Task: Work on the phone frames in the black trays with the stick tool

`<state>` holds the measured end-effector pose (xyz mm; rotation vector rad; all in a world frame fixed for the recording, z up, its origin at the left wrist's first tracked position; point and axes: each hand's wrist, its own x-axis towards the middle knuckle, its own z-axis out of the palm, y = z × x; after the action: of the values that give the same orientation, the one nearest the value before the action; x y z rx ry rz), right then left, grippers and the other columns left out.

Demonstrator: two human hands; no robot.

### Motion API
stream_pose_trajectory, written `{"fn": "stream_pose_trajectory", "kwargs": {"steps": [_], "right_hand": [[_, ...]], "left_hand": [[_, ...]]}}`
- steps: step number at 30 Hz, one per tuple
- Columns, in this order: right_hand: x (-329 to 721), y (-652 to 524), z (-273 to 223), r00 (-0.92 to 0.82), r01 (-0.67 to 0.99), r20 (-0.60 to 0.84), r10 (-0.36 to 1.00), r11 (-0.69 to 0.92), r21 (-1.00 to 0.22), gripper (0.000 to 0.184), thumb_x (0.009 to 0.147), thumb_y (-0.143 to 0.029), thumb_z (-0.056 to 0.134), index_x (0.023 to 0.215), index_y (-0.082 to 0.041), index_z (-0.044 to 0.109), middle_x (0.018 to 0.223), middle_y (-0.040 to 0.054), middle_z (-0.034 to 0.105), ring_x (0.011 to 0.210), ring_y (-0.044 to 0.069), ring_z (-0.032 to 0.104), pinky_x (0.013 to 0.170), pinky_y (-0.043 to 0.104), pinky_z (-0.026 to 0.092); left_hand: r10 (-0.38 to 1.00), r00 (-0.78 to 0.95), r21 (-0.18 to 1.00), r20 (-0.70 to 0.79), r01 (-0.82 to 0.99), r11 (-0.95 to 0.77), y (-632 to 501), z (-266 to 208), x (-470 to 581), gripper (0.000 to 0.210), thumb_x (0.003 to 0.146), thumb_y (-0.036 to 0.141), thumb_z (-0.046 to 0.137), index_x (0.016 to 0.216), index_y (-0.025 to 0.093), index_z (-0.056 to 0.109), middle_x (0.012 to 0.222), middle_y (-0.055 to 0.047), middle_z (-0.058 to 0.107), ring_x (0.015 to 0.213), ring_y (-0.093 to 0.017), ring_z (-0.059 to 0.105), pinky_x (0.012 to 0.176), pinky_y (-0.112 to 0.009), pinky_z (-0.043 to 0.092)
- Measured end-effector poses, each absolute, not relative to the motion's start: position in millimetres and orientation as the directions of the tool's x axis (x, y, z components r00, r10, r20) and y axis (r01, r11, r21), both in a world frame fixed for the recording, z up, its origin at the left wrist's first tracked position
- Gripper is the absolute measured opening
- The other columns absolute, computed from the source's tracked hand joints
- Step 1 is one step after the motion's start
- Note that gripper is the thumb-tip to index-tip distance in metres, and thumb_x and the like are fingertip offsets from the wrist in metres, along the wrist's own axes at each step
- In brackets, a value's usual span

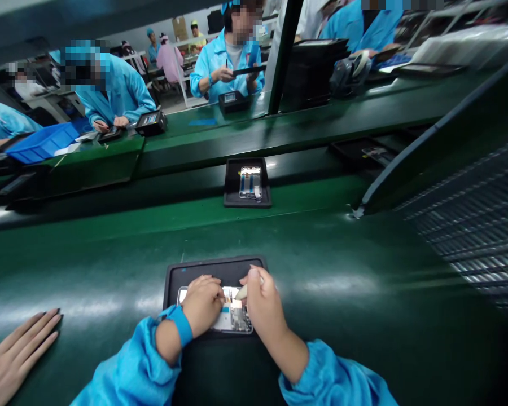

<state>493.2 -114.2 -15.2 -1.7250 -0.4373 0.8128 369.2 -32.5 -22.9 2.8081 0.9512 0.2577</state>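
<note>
An open phone body with its circuit board exposed lies in a black tray on the green bench in front of me. My left hand rests curled on the phone's left part and presses it down. My right hand is over the phone's right part, fingers closed on a small pale tool whose tip points at the board. Both sleeves are bright blue, with a blue wrist strap on the left.
Another person's hand lies flat on the bench at lower left. A second black tray with a phone sits on the conveyor ahead. Workers in blue coats sit across the line, beside a blue bin. A slanted dark rack rises at right.
</note>
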Motion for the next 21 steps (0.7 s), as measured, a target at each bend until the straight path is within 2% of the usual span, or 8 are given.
{"fn": "stream_pose_trajectory", "kwargs": {"steps": [5,13,15,18,21], "right_hand": [[493.5,-113.3,-14.8,0.680,-0.101,-0.302,0.668,-0.323,-0.941,0.041,0.084,-0.052,0.035,0.099,-0.018,0.053,0.080,0.0057,0.064,0.076,0.023,0.062,0.063,0.031,0.046],[494.0,-114.6,-14.3,0.677,-0.084,-0.276,0.682,-0.301,-0.950,0.039,0.085,-0.051,0.035,0.097,-0.018,0.053,0.080,0.0062,0.064,0.074,0.022,0.062,0.061,0.030,0.046],[493.9,-114.1,-17.8,0.677,-0.084,-0.268,0.685,-0.290,-0.953,0.040,0.084,-0.052,0.035,0.097,-0.018,0.052,0.081,0.0064,0.064,0.074,0.022,0.062,0.061,0.030,0.045],[490.9,-111.6,-25.7,0.712,-0.106,-0.264,0.651,-0.271,-0.957,0.044,0.081,-0.055,0.035,0.097,-0.018,0.052,0.077,0.0062,0.064,0.069,0.021,0.062,0.057,0.030,0.046],[488.4,-106.5,-35.1,0.720,-0.105,-0.232,0.654,-0.227,-0.968,0.047,0.079,-0.057,0.034,0.097,-0.018,0.053,0.073,0.0058,0.064,0.065,0.022,0.061,0.056,0.030,0.046]], "left_hand": [[0.638,0.764,0.250,0.092,0.603,-0.758,-33.3,-15.6,373.8,0.019,0.071,0.015,0.053,0.062,0.029,0.061,0.080,0.009,0.068,0.086,-0.009,0.062,0.076,-0.020,0.047],[0.679,0.731,0.210,0.076,0.653,-0.727,-36.9,-13.8,380.8,0.015,0.068,0.017,0.056,0.058,0.027,0.059,0.077,0.007,0.067,0.079,-0.012,0.062,0.068,-0.023,0.046],[0.702,0.712,0.220,0.026,0.681,-0.699,-37.0,-12.4,382.6,0.015,0.069,0.017,0.055,0.059,0.026,0.059,0.081,0.006,0.067,0.082,-0.012,0.061,0.070,-0.023,0.045],[0.712,0.688,0.266,-0.140,0.718,-0.643,-36.4,-8.1,384.0,0.014,0.071,0.018,0.051,0.064,0.026,0.060,0.087,0.004,0.066,0.090,-0.014,0.058,0.078,-0.024,0.042],[0.717,0.646,0.266,-0.263,0.763,-0.589,-34.8,-7.4,385.4,0.013,0.068,0.017,0.049,0.063,0.023,0.060,0.084,0.000,0.065,0.091,-0.018,0.057,0.080,-0.026,0.040]]}}
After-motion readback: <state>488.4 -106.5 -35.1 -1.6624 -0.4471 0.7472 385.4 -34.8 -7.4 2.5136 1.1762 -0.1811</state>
